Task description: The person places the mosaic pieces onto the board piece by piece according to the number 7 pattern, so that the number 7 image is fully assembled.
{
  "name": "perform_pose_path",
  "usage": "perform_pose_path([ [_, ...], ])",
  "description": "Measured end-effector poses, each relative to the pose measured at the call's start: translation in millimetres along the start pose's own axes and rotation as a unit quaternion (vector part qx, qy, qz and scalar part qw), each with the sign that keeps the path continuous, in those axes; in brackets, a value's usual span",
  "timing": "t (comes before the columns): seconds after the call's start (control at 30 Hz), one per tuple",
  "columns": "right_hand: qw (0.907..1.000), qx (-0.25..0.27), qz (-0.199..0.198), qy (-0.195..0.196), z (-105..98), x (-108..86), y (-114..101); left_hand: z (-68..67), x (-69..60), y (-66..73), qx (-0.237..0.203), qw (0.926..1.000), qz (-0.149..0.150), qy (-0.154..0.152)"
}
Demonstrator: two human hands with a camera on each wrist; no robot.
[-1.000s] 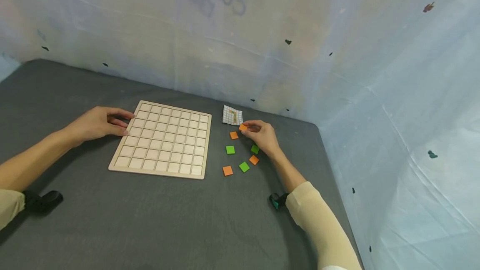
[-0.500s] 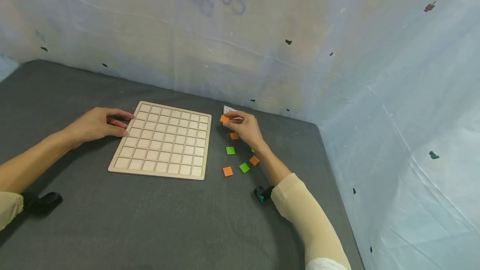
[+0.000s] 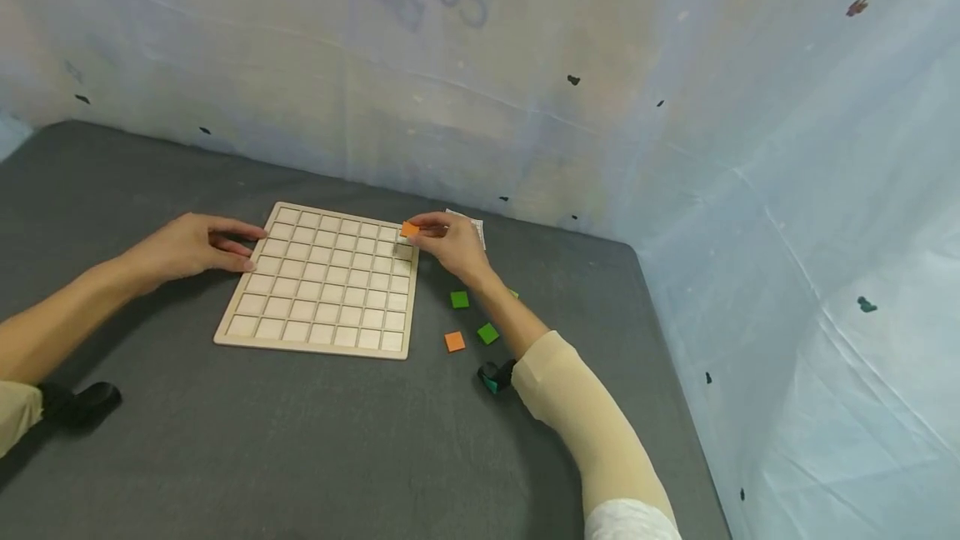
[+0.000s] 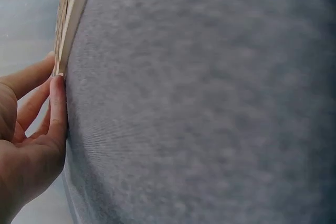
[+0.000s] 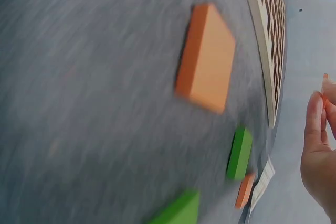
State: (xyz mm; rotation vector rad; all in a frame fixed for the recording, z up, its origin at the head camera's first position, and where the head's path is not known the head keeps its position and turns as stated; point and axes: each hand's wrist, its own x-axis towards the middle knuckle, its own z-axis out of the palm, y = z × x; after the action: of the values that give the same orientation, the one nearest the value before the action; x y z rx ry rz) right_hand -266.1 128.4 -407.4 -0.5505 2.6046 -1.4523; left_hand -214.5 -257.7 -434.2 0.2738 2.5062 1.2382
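A pale wooden board with a grid of square cells lies on the dark cloth. The left hand touches its left edge with thumb and fingertips; in the left wrist view those fingers meet the board's edge. Above the board's top right corner, the right hand pinches an orange square tile between thumb and fingers. The right wrist view shows the right hand raised off the cloth, with a sliver of the pinched tile visible.
Right of the board lie an orange tile and green tiles, others partly behind the right arm. A printed grid card is partly covered by the right hand. Pale sheeting rises behind and at right.
The right hand has carried the orange tile leftward, past the card, to the board's top right corner. The left hand and the board stay in nearly the same place.
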Motion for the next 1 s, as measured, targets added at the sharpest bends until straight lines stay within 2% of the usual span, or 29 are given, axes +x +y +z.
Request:
perform_pose_path([
  [0.1, 0.9999, 0.000, -0.006, -0.012, 10.3, 4.2, -3.9, -2.6, -1.0, -0.8, 0.000, 1.0000, -0.008, -0.005],
  [0.3, 0.9997, 0.000, -0.015, -0.021, 29.3, 10.2, -9.6, -3.0, -2.4, 4.2, 0.006, 1.0000, 0.002, 0.000],
  [0.57, 0.9984, -0.036, -0.018, -0.039, 57.1, 19.4, -19.4, 0.1, -8.2, 5.1, 0.021, 0.9998, 0.007, -0.003],
  [0.8, 0.9979, -0.040, -0.020, -0.047, 73.4, 27.3, -29.9, 1.4, -5.7, 4.3, 0.022, 0.9997, 0.004, -0.006],
  [1.0, 0.9982, -0.038, -0.007, -0.046, 86.0, 31.4, -35.2, 2.1, -3.6, 3.6, 0.033, 0.9994, 0.003, -0.004],
])
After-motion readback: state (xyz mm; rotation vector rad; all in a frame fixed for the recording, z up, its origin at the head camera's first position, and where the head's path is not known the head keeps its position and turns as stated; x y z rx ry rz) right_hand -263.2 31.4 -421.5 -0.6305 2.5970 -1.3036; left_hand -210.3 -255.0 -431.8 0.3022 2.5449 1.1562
